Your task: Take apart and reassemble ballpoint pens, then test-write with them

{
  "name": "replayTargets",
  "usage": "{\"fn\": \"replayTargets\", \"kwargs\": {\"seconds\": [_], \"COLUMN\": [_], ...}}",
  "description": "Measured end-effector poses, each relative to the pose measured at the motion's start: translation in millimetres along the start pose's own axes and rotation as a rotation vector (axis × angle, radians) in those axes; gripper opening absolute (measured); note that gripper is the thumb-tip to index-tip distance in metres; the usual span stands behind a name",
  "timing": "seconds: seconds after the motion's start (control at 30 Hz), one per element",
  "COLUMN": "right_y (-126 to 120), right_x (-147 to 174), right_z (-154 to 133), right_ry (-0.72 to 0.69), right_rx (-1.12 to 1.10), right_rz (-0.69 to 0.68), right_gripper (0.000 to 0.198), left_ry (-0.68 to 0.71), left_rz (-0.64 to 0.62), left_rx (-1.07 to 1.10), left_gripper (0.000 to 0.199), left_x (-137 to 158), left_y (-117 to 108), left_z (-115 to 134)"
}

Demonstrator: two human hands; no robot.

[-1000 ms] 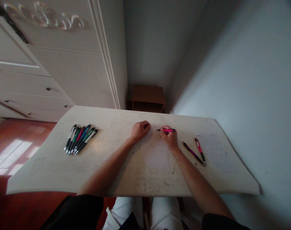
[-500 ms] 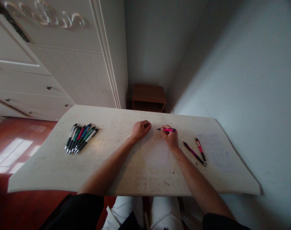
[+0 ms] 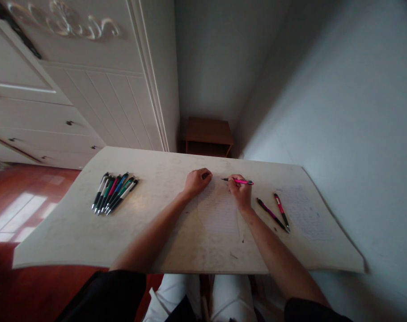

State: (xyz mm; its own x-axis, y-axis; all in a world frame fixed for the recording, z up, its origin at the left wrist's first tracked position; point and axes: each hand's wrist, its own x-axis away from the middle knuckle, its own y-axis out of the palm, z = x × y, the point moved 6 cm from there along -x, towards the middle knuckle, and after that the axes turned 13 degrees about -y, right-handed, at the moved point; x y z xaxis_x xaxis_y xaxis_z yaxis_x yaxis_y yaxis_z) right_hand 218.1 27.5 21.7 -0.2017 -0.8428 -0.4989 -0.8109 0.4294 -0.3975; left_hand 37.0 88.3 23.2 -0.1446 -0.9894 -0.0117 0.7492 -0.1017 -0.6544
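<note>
A pink pen [image 3: 244, 182] with a dark tip is pinched in my right hand [image 3: 240, 192], its point facing left over the top of a lined sheet of paper [image 3: 220, 214]. My left hand [image 3: 197, 182] rests at the sheet's upper left corner, its fingers curled in with nothing visible in them. Just right of my right forearm, a dark purple pen [image 3: 272, 215] and a red and black pen [image 3: 281, 211] lie with their tips close together. Farther right, a second sheet [image 3: 304, 214] is covered with handwriting.
Several pens [image 3: 113, 193] lie in a bunch on the left of the white table [image 3: 65, 237]. A wall [image 3: 358, 147] runs along the right side. White cabinets [image 3: 112, 103] stand at the left, and a small brown wooden stand [image 3: 209, 130] sits beyond the far edge.
My right hand has shifted slightly to the right, taking the pink pen with it. My left hand stays in place.
</note>
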Motion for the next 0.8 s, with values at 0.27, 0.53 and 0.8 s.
{"fn": "replayTargets", "kwargs": {"seconds": [0.27,0.53,0.8], "right_y": [-19,-27,-16], "right_x": [-2,-8,-6], "right_z": [2,15,4], "right_ry": [0.114,0.2,0.079], "right_rx": [-0.139,-0.172,-0.17], "right_rz": [0.197,0.232,0.1], "right_gripper": [0.037,0.048,0.041], "left_ry": [0.004,0.017,0.041], "left_rz": [0.004,0.009,0.013], "left_rx": [-0.015,-0.004,0.034], "left_gripper": [0.018,0.017,0.018], "left_x": [0,-1,-6], "left_y": [0,-3,-13], "left_z": [-1,1,-6]}}
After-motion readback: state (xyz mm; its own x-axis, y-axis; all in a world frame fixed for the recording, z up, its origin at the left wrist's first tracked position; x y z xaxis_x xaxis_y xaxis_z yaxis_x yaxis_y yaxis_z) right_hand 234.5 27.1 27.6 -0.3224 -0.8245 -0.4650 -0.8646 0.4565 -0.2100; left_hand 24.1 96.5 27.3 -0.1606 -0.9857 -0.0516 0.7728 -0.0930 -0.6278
